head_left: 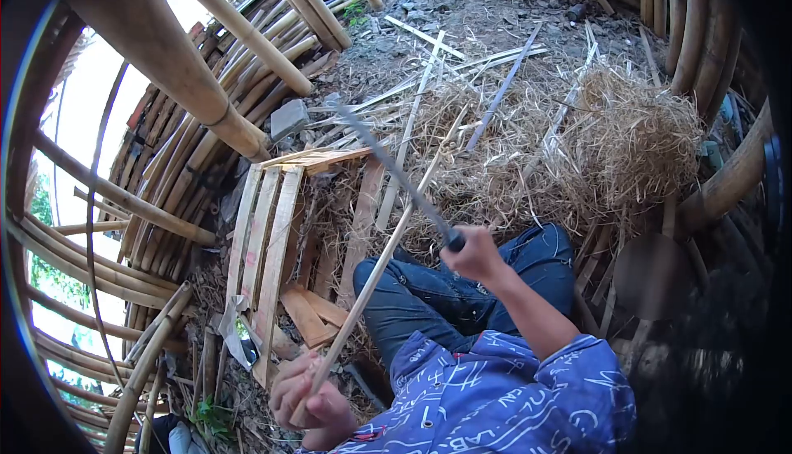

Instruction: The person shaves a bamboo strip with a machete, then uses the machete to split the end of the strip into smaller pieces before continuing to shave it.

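Note:
My left hand (307,394) is closed round the lower end of a long, thin bamboo stick (375,272), which slants up and away to the right over my left leg. In my right hand (474,256) is the black handle of a long-bladed knife (402,175). Its grey blade points up and to the left, crossing the stick in this view, and is slightly blurred towards the tip. My crossed legs in blue jeans (528,268) lie beneath both hands.
A slatted wooden crate (268,248) stands at my left, with loose boards (313,314) beside it. Dry shavings (635,140) pile up at the right, and pale strips (421,95) lie across the ground ahead. Bamboo poles (177,66) rise at the left.

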Demonstrator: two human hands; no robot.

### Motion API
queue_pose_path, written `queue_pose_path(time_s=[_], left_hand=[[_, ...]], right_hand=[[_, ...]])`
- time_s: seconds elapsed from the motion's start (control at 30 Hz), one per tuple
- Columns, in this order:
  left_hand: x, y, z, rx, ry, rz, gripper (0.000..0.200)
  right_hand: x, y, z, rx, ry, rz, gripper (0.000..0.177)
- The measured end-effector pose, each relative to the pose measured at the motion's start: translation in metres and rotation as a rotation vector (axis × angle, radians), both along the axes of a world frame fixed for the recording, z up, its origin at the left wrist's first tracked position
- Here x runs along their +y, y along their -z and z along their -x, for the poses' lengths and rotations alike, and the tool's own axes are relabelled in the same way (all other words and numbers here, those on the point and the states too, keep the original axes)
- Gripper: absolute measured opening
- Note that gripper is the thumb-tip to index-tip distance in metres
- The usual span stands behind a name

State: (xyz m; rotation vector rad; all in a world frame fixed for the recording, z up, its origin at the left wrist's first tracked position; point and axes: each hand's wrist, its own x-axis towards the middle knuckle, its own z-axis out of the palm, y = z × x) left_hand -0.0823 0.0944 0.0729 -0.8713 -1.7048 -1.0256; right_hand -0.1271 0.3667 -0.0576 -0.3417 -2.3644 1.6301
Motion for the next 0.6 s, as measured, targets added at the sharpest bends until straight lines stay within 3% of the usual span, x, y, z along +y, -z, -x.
queue_pose_path(time_s=[0.07,0.13,0.2,0.3,0.37,0.43,0.53,0.6], left_hand=[[0.003,0.000,-0.004,0.001,-0.018,-0.018,0.033],[0.003,-0.009,-0.010,-0.056,-0.100,0.041,0.033],[0.000,-0.012,-0.014,-0.107,-0.194,0.095,0.034],[0.000,-0.010,-0.017,-0.123,-0.196,0.196,0.033],[0.011,-0.003,-0.010,0.011,-0.245,-0.041,0.034],[0.007,-0.003,-0.018,-0.037,-0.186,0.031,0.036],[-0.001,-0.004,-0.014,-0.109,-0.051,0.180,0.039],[-0.010,0.008,-0.003,-0.194,-0.040,-0.034,0.037]], right_hand=[[-0.015,-0.023,-0.013,0.059,-0.061,0.004,0.015],[-0.023,-0.042,-0.019,0.346,-0.261,-0.128,0.012],[-0.022,-0.031,-0.010,0.371,-0.312,-0.151,0.012],[0.004,0.008,0.015,0.186,-0.199,-0.157,0.013],[0.035,0.071,0.039,-0.089,-0.007,-0.135,0.017],[0.065,0.110,0.048,-0.307,0.173,-0.166,0.021],[0.067,0.092,0.044,-0.329,0.233,-0.197,0.023],[0.058,0.080,0.032,-0.330,0.213,-0.205,0.024]])
